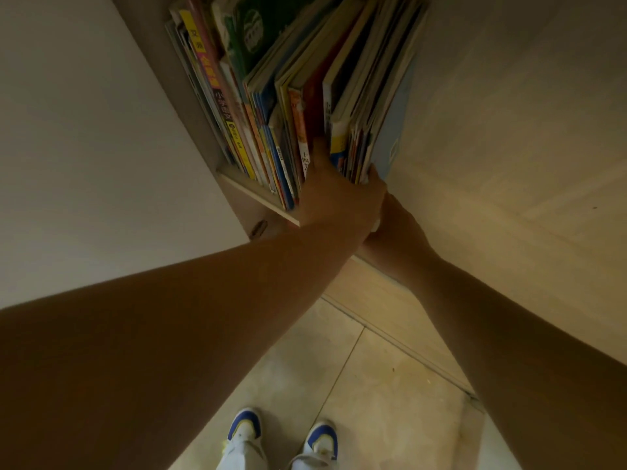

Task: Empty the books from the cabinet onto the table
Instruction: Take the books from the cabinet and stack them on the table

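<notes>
Barely started, by the look of it. The cabinet shelf point(258, 195) was packed with books point(271, 106) standing spine-out, edge to edge, a few leaning. No gaps that I could see.

The person's left hand point(339, 195) was wedged in near the right end of the row, fingers pushed between spines, thumb clamped on the far side of a thin bundle of books point(359, 144), so it was closed around that bundle. The right hand point(397, 225) sat just below and behind the left, mostly hidden; couldn't tell whether it gripped anything or just braced the bottom edges.

The bundle was in the cabinet, against the pale wooden side panel point(509, 130). Judging from that: first batch being taken, nearly everything left to move.

The table wasn't visible at all, so no telling what was on it.

Room: dim, plain white wall point(84, 130) left of the cabinet, beige tiled floor point(339, 368), person's blue-and-white sneakers point(281, 439) planted close in front.
</notes>
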